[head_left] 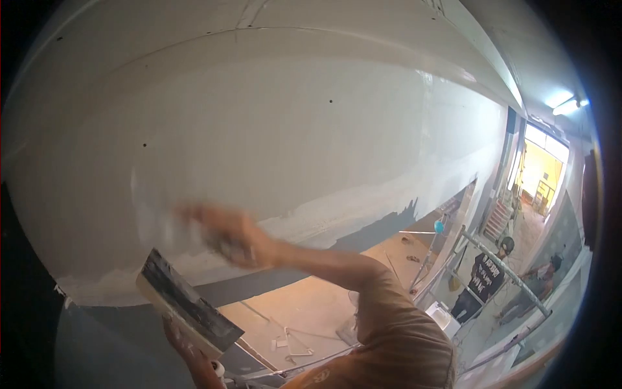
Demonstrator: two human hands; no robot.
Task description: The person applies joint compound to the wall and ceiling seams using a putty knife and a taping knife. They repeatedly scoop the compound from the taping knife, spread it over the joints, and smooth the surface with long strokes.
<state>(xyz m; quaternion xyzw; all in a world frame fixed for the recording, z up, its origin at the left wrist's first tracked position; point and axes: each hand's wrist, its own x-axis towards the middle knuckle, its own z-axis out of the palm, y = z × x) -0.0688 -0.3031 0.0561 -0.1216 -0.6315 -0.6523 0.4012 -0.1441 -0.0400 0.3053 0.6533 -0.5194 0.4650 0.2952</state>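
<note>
My left hand [180, 340], low in the frame, is closed on a wide flat tool [188, 301] with a dark, smeared face and a pale edge. The tool is tilted in front of the lower part of a large pale wall surface [259, 129]. Above it, my right hand [227, 235] is smeared by motion close to the wall, with the bare forearm reaching in from a brown sleeve. Something dark shows at its palm, but what it holds, if anything, is too blurred to make out. Lighter patches of wet-looking coating run along the wall's lower edge.
Below lies a floor [311, 305] with a metal frame [299, 343] on it. At the right are scaffold rails [505, 269], a white bucket [442, 318], a person in a dark shirt [483, 275] and another crouching person [541, 279]. Beyond them is a bright doorway [543, 172].
</note>
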